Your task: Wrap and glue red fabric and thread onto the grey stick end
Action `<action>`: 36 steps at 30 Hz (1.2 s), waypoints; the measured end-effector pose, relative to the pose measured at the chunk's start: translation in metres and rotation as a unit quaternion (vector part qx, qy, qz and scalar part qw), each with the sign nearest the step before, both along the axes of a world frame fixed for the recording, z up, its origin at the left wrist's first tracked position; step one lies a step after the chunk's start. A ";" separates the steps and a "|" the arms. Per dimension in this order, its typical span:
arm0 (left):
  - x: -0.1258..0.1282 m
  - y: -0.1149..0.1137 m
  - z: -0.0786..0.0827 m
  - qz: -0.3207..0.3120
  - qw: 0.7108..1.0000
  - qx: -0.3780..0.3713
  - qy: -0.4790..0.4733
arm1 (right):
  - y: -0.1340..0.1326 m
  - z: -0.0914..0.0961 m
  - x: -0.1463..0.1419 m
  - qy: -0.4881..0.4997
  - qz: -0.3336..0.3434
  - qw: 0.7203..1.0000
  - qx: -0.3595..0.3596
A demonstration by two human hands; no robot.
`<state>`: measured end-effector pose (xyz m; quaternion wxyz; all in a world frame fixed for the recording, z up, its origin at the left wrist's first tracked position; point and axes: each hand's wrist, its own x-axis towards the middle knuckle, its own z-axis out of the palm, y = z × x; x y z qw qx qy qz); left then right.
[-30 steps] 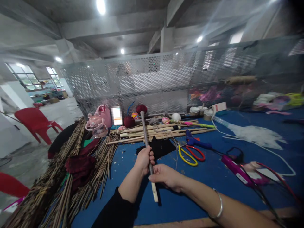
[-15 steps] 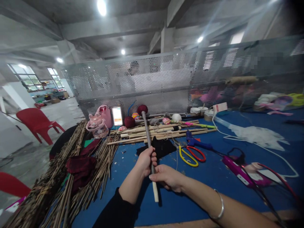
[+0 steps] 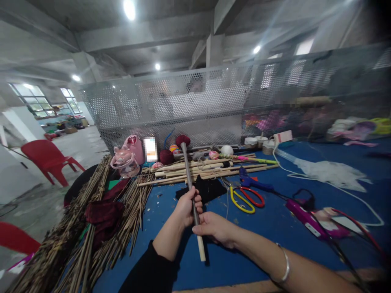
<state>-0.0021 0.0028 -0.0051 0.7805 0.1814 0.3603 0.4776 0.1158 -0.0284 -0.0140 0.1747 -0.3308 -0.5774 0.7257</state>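
Note:
A long stick [image 3: 188, 175] wrapped in grey, with a dark red ball at its top end and a bare pale lower end, stands tilted over the blue table [image 3: 269, 219]. My left hand [image 3: 186, 208] is wrapped round its middle. Just below it, my right hand [image 3: 215, 228] pinches the stick where the grey wrapping ends. Behind the stick lies a piece of black cloth [image 3: 204, 189].
Bundles of thin brown twigs [image 3: 91, 228] and dark red cloth lie at the left. Pale sticks [image 3: 207, 167], yellow and red scissors [image 3: 244, 198], a blue glue gun [image 3: 253, 182], a purple tool [image 3: 308, 221] with cables, a pink jug [image 3: 130, 154] and a perforated screen [image 3: 214, 106] are behind.
The stick has tipped slightly and both hands have shifted a little along it; otherwise nothing has moved.

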 end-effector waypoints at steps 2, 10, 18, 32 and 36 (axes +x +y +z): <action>0.001 0.000 0.000 0.008 1.000 0.010 0.009 | -0.001 0.001 0.000 0.004 0.008 1.000 0.012; 0.000 0.002 0.000 0.020 0.999 0.025 0.028 | 0.001 0.000 0.006 0.045 0.052 0.995 -0.071; 0.000 0.005 -0.007 0.083 0.995 0.032 0.044 | -0.004 -0.002 -0.002 0.024 0.000 1.000 0.013; -0.017 0.011 -0.003 0.081 0.996 0.039 0.020 | 0.000 -0.005 -0.001 0.013 0.009 0.999 -0.046; -0.025 0.014 -0.005 0.048 0.994 0.075 0.068 | -0.001 -0.002 -0.001 -0.008 0.004 0.999 -0.034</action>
